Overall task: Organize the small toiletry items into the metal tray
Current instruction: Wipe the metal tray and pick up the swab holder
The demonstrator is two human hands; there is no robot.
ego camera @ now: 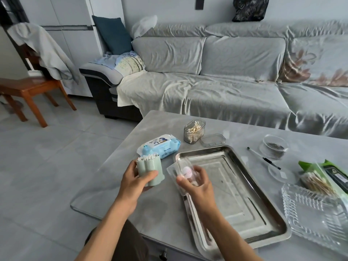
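Your left hand (134,180) curls around a pale green, fluted plastic holder (150,171) packed with white-tipped cotton swabs, thumb across its front, holding it up off the table's left edge. Your right hand (196,182) pinches a clear plastic lid or small packet (181,171) with a pink round label, thumb on the near side and fingers behind; the plastic is see-through and blurred, so you cannot tell exactly which it is. It sits over the near-left corner of the rectangular stainless-steel tray (250,187), which lies on the grey stone-look table (116,178) with its bed showing bare metal. Beyond the green holder, a blue pack of baby wipes (161,146) lies flat. Behind the tray's far edge stands a clear ribbed container of wooden-stemmed swabs (194,131), with its clear flat lid (212,140) just beside it. To the right of the tray you have a thin black-and-white pen (263,158), a round clear glass dish (274,146) holding something dark, a bag of wooden cotton swabs (315,180) beside a green packet (331,171), and a clear ridged glass tray (316,213) at the table's right edge. A grey-covered sofa (226,81) runs behind the table.
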